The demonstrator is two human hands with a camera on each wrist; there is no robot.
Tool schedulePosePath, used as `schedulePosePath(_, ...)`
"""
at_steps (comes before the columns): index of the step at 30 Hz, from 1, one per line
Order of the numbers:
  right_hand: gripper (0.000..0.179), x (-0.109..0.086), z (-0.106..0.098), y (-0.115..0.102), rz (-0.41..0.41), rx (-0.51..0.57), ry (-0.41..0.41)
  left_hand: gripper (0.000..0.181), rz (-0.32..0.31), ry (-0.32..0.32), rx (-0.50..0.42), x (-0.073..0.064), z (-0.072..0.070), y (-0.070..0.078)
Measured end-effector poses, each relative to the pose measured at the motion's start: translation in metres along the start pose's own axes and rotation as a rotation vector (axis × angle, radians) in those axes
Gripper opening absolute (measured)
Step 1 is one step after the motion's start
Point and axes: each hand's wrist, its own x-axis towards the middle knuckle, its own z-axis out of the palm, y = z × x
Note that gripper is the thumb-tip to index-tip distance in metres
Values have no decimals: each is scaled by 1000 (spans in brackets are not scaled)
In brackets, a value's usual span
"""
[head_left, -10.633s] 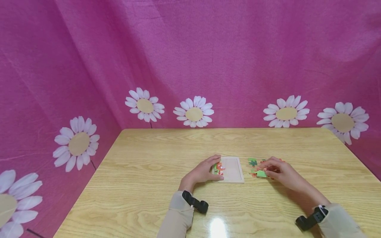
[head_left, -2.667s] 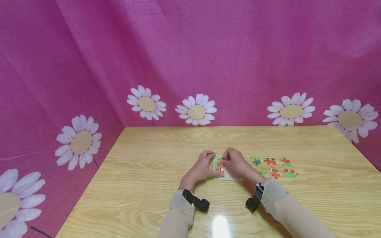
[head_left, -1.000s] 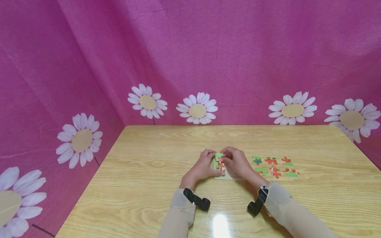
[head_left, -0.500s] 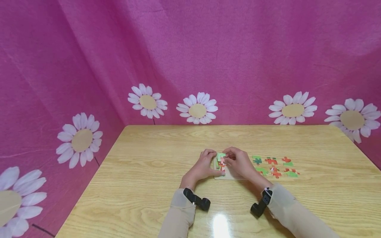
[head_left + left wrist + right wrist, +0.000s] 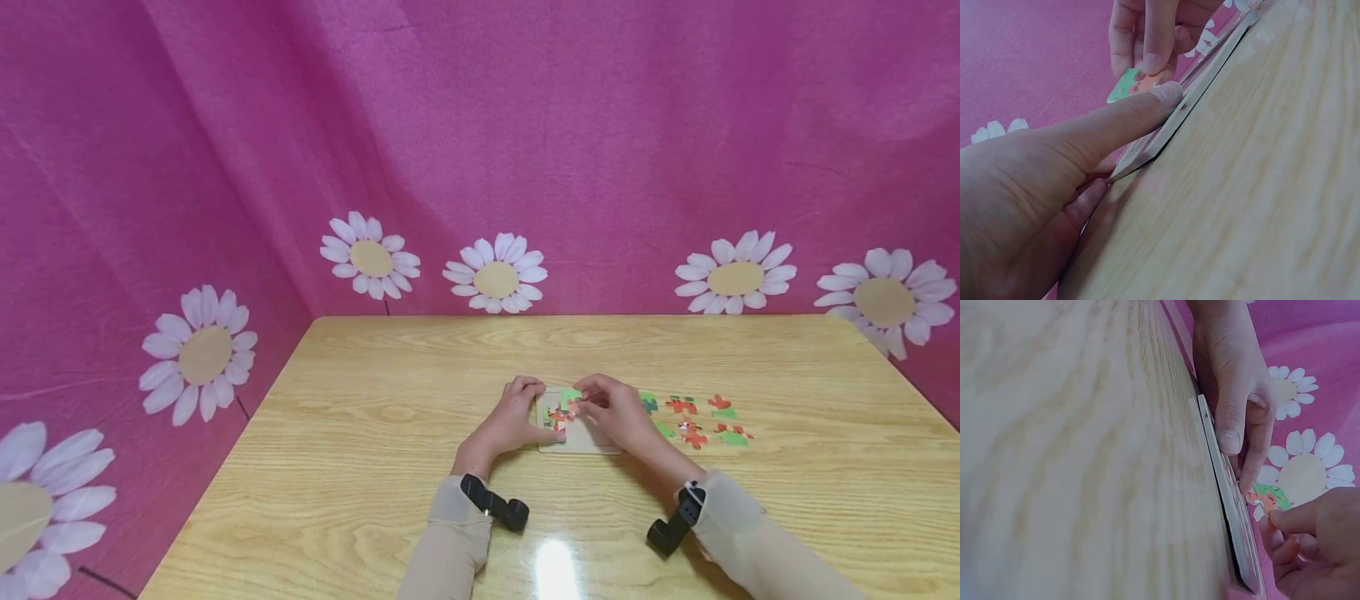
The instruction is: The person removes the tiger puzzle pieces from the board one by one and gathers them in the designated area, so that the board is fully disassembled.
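Note:
My left hand [image 5: 510, 421] grips the left side of a light wooden puzzle tray [image 5: 588, 440], fingers at the far corner and thumb over the near rim. In the left wrist view the thumb [image 5: 1141, 109] lies on the tray's rim. Between thumb and fingers my right hand [image 5: 618, 414] pinches a green and orange puzzle piece [image 5: 1272, 495], held tilted just above the tray. Orange, red and green pieces [image 5: 557, 414] lie in the tray's left part, partly hidden by the left hand. Most of the tray's right part is bare wood, partly covered by the right hand.
Several loose green and red puzzle pieces [image 5: 692, 433] lie in two rows on the wooden table [image 5: 360, 467], right of the tray. Behind the table hangs a pink cloth [image 5: 600, 150] with white flowers. Each wrist wears a black camera [image 5: 498, 504].
Earlier the right hand was over the loose pieces. Over the last second it has drawn the pinched piece rightward from the tray's far left corner. The left hand keeps its grip.

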Motion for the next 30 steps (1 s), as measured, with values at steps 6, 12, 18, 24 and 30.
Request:
schedulePosePath(6, 25, -6, -8, 0, 30, -1, -17, 84, 3, 5, -8, 0, 0, -1)
schedulePosePath(12, 26, -11, -13, 6, 22, -2, -5, 84, 5, 7, -11, 1, 0, -1)
schedulePosePath(18, 25, -16, -19, 9, 5, -26, 19, 83, 14, 17, -3, 1, 0, -1)
schedulePosePath(24, 26, -22, -26, 10, 39, -43, 18, 84, 24, 22, 10, 2, 2, -3)
schedulePosePath(30, 26, -28, -33, 12, 48, -52, 34, 84, 22, 14, 16, 2, 2, -4)
